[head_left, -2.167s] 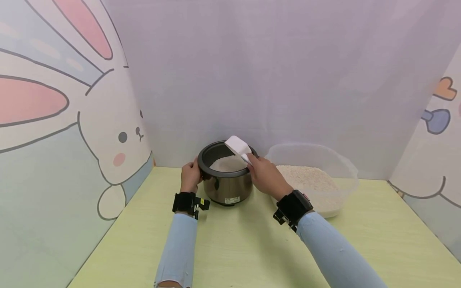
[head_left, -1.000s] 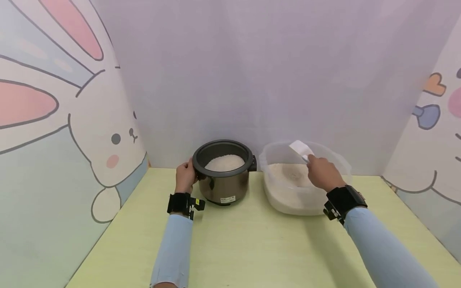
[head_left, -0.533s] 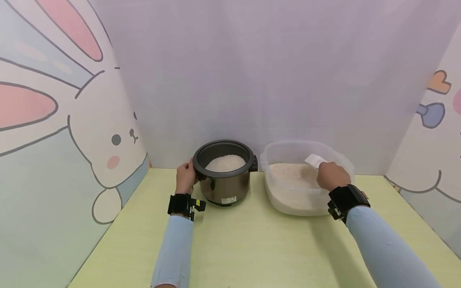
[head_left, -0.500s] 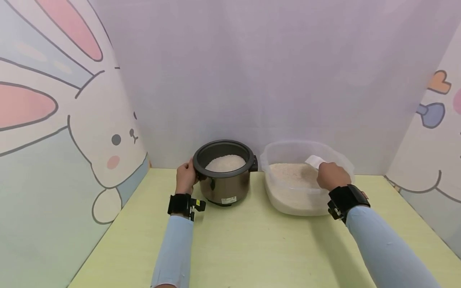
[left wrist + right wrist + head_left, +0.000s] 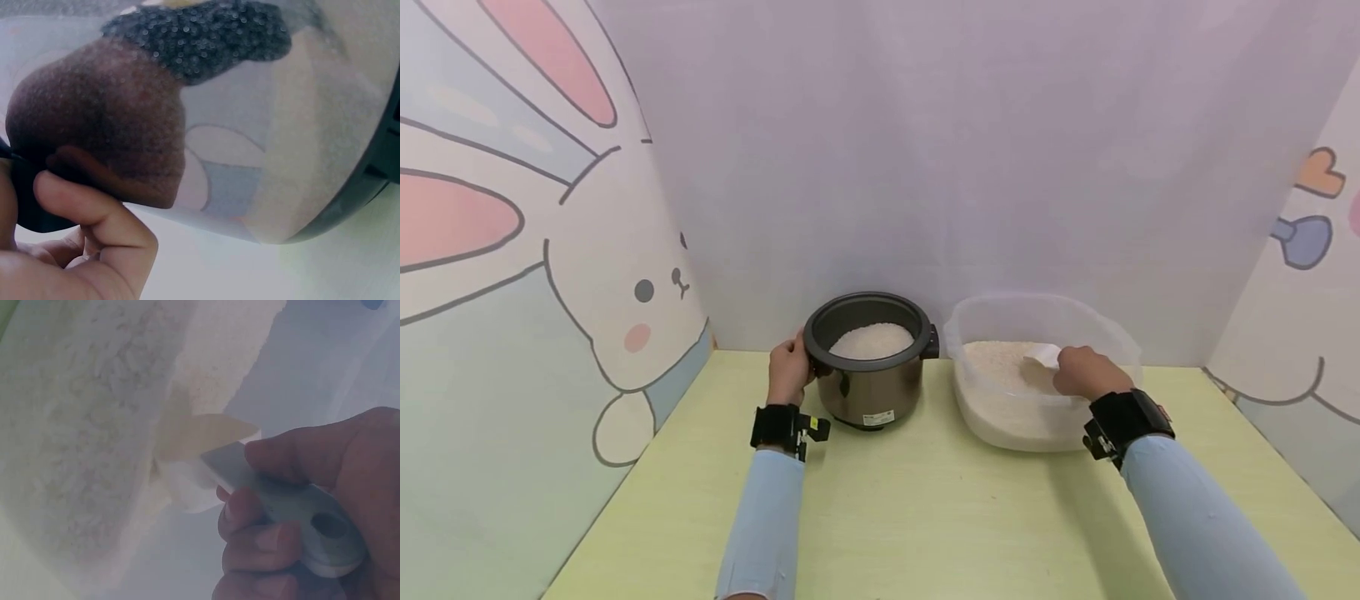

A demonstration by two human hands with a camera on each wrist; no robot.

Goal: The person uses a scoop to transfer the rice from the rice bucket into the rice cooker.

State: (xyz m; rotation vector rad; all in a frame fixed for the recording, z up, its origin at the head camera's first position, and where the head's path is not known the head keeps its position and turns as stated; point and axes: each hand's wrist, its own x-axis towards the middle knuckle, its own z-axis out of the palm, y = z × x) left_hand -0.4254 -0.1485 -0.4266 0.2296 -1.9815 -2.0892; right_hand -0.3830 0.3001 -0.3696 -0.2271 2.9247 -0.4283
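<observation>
My right hand [image 5: 1088,372] grips the grey handle of a white rice scoop [image 5: 1042,356], its head down at the rice [image 5: 1000,360] inside a clear plastic tub [image 5: 1022,429]. Through the tub wall, the right wrist view shows thumb and fingers wrapped round the scoop's handle [image 5: 306,519]. On the left, my left hand [image 5: 788,368] holds the side handle of a dark metallic rice cooker [image 5: 872,393]. A curled finger [image 5: 81,197] lies at that black handle [image 5: 37,194] in the left wrist view. White rice [image 5: 872,341] fills part of the lidless cooker.
Cooker and tub stand side by side near the back of the pale green table [image 5: 910,517], with a small gap between them. A lilac curtain [image 5: 880,167] closes off the back. Rabbit-printed panels [image 5: 617,333] flank the table.
The right hand has carried the scoop from over the cooker rightward to the tub and lowered it to the rice, tilting its head downward. The left hand keeps its place on the cooker.
</observation>
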